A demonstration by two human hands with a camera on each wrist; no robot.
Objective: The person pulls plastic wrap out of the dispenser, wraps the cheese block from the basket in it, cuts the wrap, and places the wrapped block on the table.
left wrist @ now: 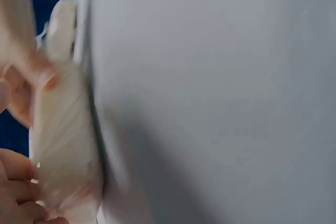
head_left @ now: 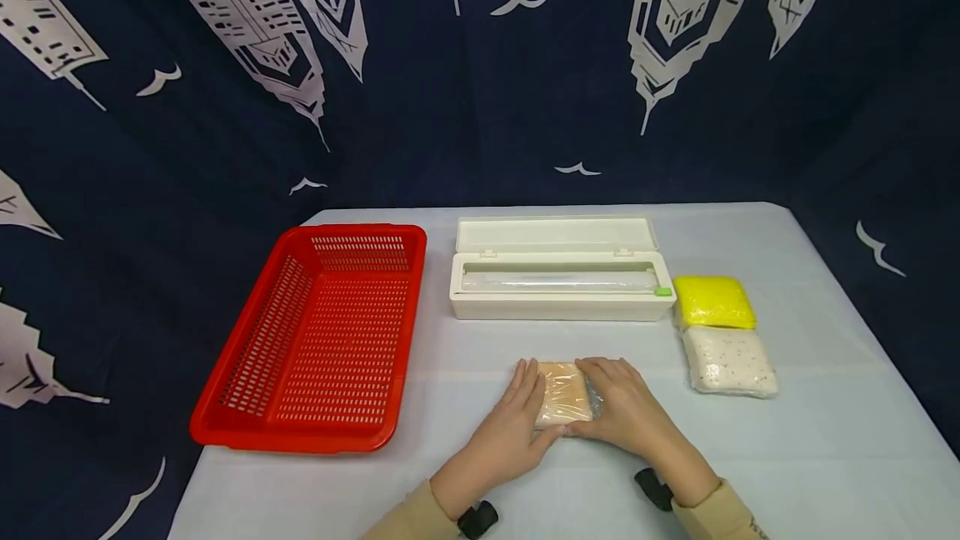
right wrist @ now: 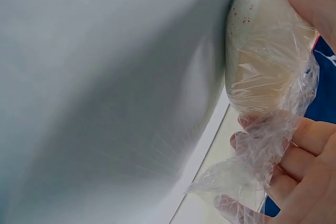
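Observation:
A beige block wrapped in cling film (head_left: 562,392) lies on the pale tablecloth (head_left: 825,440) near the front middle. My left hand (head_left: 517,411) lies with straight fingers along the block's left side, thumb at its near edge. My right hand (head_left: 618,402) lies flat over the block's right edge. In the right wrist view, loose film (right wrist: 247,177) bunches against the fingers (right wrist: 310,166) beside the block (right wrist: 262,51). The left wrist view is blurred and shows the block (left wrist: 63,145) edge-on against the cloth.
A red plastic basket (head_left: 322,332) stands at the left. Behind the hands a white cling film dispenser (head_left: 558,277) stands open. At the right lie a yellow wrapped block (head_left: 712,302) and a white speckled one (head_left: 729,361). Dark printed curtains surround the table.

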